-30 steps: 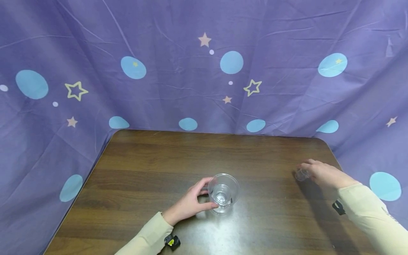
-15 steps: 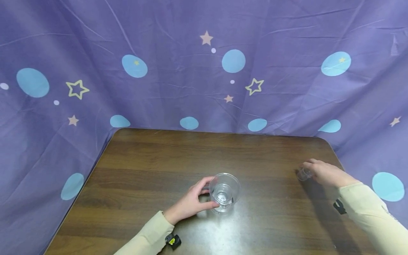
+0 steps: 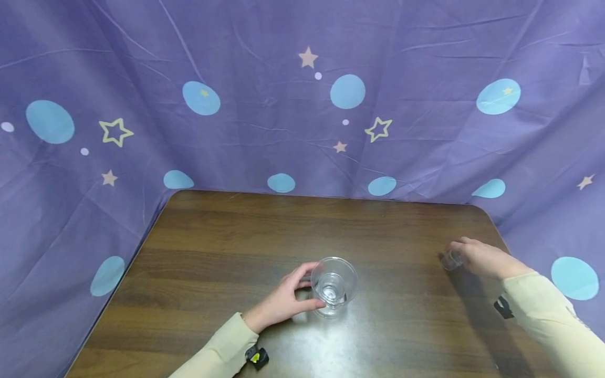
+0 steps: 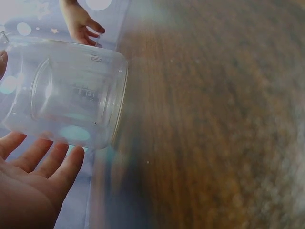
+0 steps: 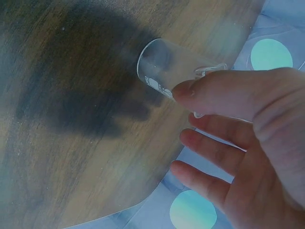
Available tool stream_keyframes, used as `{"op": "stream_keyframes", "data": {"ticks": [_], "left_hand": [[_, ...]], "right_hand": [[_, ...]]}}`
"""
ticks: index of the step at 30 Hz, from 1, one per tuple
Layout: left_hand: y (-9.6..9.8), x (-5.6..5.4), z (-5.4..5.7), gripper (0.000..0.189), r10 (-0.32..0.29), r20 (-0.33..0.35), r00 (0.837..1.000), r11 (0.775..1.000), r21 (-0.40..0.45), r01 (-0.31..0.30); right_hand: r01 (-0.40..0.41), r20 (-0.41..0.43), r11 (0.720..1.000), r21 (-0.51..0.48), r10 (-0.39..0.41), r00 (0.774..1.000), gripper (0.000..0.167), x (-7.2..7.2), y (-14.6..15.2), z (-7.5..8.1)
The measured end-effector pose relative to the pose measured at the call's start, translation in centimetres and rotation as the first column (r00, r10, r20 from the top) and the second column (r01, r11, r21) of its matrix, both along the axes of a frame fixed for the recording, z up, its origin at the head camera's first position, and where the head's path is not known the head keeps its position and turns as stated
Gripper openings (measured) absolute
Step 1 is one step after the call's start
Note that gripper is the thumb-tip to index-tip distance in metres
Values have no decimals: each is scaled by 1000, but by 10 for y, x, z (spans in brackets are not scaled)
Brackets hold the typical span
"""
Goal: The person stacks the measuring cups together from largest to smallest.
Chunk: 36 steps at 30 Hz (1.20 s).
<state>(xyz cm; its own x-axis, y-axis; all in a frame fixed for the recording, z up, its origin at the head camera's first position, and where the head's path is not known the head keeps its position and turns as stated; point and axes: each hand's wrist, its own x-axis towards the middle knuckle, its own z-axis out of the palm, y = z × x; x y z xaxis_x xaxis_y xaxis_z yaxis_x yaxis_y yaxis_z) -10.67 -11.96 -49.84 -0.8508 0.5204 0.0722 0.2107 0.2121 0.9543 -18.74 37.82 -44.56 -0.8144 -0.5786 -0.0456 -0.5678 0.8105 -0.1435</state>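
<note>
While facing a brown wooden table [image 3: 227, 241], grips a large beaker [image 3: 334, 286] with the left hand [image 3: 285, 299] and pinches a small beaker [image 3: 452, 260] with the right hand [image 3: 484, 259], well apart from each other.

Large beaker: clear; appears to stand upright on the wood, mouth up, just below the middle of the head view. Bears faint printed marks on its wall in the left wrist view. Left hand: comes at it from the left, thumb on the near side, fingers round the far side.

Small beaker: clear, with white print; sits near the table's right edge. Cannot tell whether touching the wood or just above it. Right hand: presses thumb to the wall; in the right wrist view, shows three fingers spread below the thumb.

Pale sleeves [image 3: 217, 344] on both arms; black device with a yellow mark [image 3: 257, 358] at the left wrist.

Purple curtain [image 3: 255, 115]: hangs behind the table and along both sides, printed with blue ovals, pale dots and stars.
</note>
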Motion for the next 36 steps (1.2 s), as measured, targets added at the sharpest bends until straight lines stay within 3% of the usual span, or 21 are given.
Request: {"op": "stream_keyframes", "data": {"ticks": [16,36], "left_hand": [[-1,0,0,78,-6,-21,1000,1000,6,6],[0,-1,-2,78,-3,-22,1000,1000,7,3]], "right_hand": [[-31,-64,999,-12,30,997,46,7,1,6],[1,9,1000,1,-1,1000,41,18,-9,25]]}}
